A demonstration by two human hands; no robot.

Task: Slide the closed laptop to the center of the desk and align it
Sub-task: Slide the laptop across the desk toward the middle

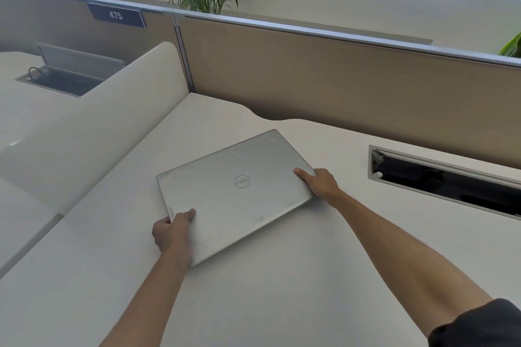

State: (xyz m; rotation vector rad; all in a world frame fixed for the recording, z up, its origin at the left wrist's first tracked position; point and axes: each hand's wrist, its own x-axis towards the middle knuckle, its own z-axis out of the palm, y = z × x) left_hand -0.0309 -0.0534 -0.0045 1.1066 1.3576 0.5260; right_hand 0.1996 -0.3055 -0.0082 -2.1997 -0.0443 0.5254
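A closed silver laptop (234, 191) with a round logo on its lid lies flat on the white desk (282, 304), turned at an angle to the desk's edges. My left hand (172, 231) grips its near-left corner, thumb on the lid. Over at the right edge, my right hand (320, 182) holds the corner with the thumb lying on top. Both forearms reach in from the bottom of the view.
An open cable tray slot (445, 180) is cut into the desk to the right of the laptop. A tan partition wall (338, 79) runs along the back. A curved white divider (98, 127) borders the left side, with a neighbouring desk beyond it.
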